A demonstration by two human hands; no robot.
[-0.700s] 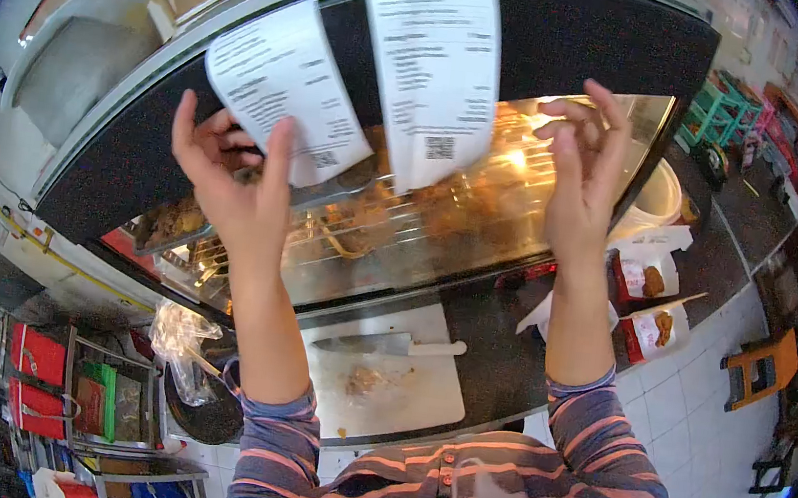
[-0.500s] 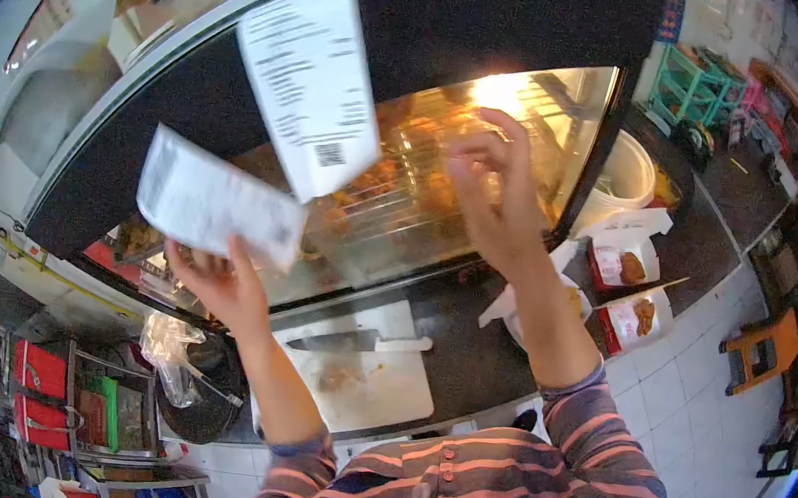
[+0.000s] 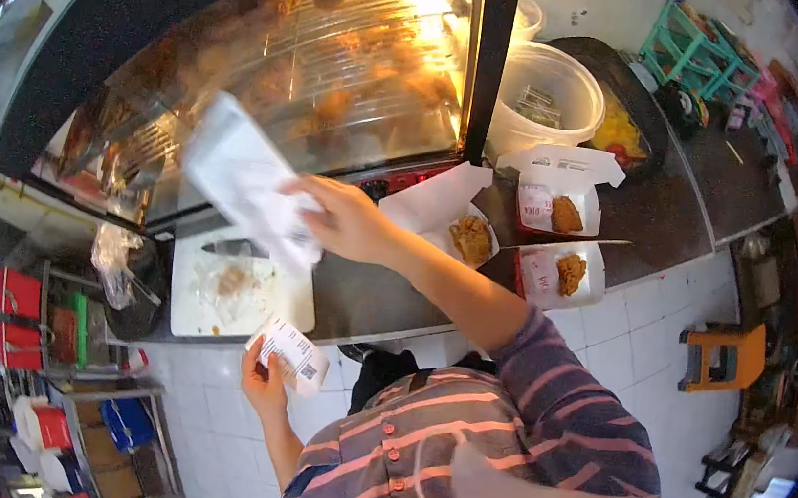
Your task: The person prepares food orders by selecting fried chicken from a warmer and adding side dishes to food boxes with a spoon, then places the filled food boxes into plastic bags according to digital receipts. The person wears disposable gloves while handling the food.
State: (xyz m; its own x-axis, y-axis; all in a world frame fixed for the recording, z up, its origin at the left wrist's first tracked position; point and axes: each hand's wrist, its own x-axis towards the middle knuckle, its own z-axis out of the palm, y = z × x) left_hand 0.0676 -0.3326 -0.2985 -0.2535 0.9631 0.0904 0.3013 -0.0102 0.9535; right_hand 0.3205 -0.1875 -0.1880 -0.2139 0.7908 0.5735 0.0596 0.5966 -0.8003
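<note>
Gripping a small receipt (image 3: 289,353) in the left hand (image 3: 262,389), low beside the striped shirt (image 3: 460,404), with thumb and fingers closed on its lower edge. Grasping white paper (image 3: 241,162) in the right hand (image 3: 348,222), raised in front of the heated cabinet (image 3: 490,72); cannot tell whether one sheet or several, for blur.

Likely to handle as almost weightless, limp and slightly slick, apt to flutter, crease or tear. Best taken lightly near an edge, between thumb and fingertip, clear of the print. On the small receipt, showing a QR code (image 3: 308,372) and rows of dark print too fine to read; on the raised paper, nothing legible.

Farther out, on the dark counter (image 3: 373,305), seeing a white cutting board (image 3: 289,305) with a knife (image 3: 234,247) at its far edge. Toward the right, noting open boxes of fried food, one with a raised white lid (image 3: 434,204), another with a piece of fried food (image 3: 568,214) beside a label in red capitals, only partly readable. Behind these, finding a translucent tub (image 3: 508,136) with small packets inside. Cannot make out any full brand name.
</note>
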